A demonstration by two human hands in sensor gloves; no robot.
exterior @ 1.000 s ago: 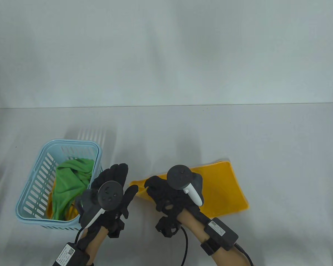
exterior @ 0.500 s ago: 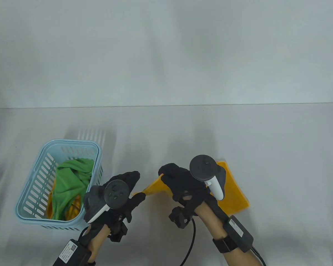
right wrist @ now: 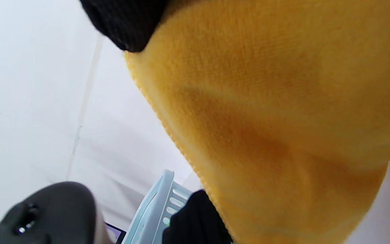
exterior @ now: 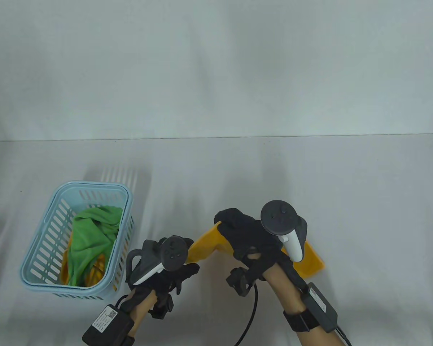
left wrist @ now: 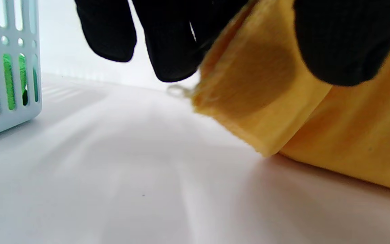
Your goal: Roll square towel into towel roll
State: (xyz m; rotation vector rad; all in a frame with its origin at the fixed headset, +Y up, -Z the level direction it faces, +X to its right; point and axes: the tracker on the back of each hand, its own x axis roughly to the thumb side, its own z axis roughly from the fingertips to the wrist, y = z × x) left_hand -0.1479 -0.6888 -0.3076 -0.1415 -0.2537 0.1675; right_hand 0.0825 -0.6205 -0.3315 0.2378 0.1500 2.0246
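**A:** Towel (exterior: 205, 247), yellow, sits on the surface (exterior: 346, 187) front-centre, right of the blue basket (exterior: 124, 202). Table view: your left hand (exterior: 166, 268) has fingers curled at its near-left end, your right hand (exterior: 250, 238) lies over the middle. One flat corner sticks out right of your right wrist. Rest is lifted or turned over.

**B:** Grip state?

**A:** Left wrist view: left fingers (left wrist: 344, 44) curl onto the turned-over edge, thumb side hidden, so it reads as a pinch on the towel. Fold is doubled, its corner touching the surface. Right wrist view: cloth fills the frame, a right fingertip (right wrist: 127, 20) on its top edge, hem hanging free. That hand grips the towel too; how tightly, can't tell.

**B:** Handling?

**A:** Looks like soft terry, light and limp with no stiffness. It'll sag and skew wherever you don't support it. Hold the rolled edge near both ends, not the centre, and keep even tension. Green cloth (exterior: 93, 238) in the basket is not involved.
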